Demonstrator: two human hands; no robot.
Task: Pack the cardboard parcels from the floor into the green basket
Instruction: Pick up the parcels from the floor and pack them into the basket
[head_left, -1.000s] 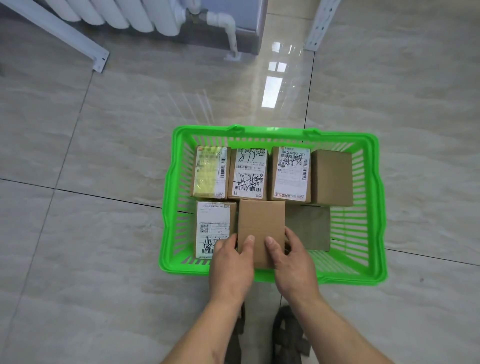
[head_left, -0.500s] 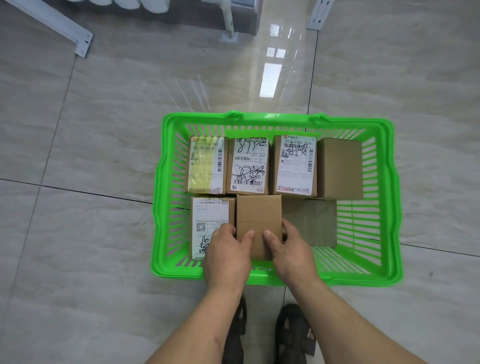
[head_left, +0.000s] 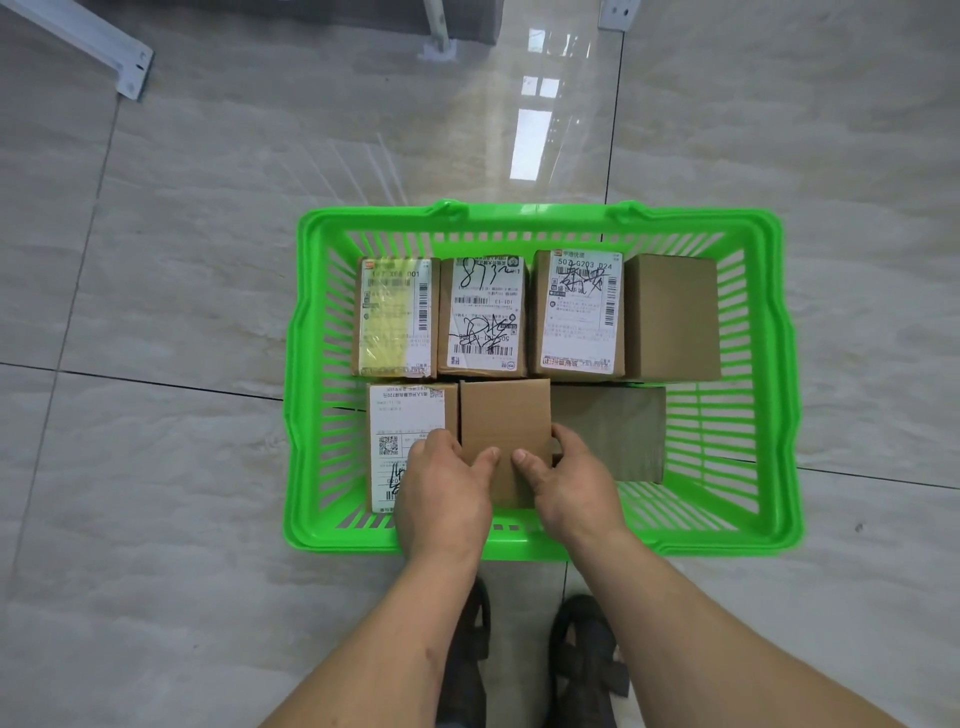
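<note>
A green plastic basket (head_left: 774, 374) stands on the tiled floor below me. Its far row holds several cardboard parcels: a yellow-taped one (head_left: 396, 317), two with white labels (head_left: 483, 317) (head_left: 579, 312) and a plain one (head_left: 672, 317). In the near row a labelled parcel (head_left: 405, 431) lies at the left and a plain parcel (head_left: 613, 431) lies lower at the right. Between them stands a plain brown parcel (head_left: 505, 421). My left hand (head_left: 447, 493) and my right hand (head_left: 569, 483) grip its near end from both sides, thumbs on top.
White metal frame feet (head_left: 127, 65) stand on the floor at the far left and far right. My two sandalled feet (head_left: 587, 654) are just behind the basket's near rim. Grey tiles surround the basket on all sides.
The plain parcel in my hands has sunk a little lower into the near row of the basket. The view has tilted down and closer; the hands keep their grip.
</note>
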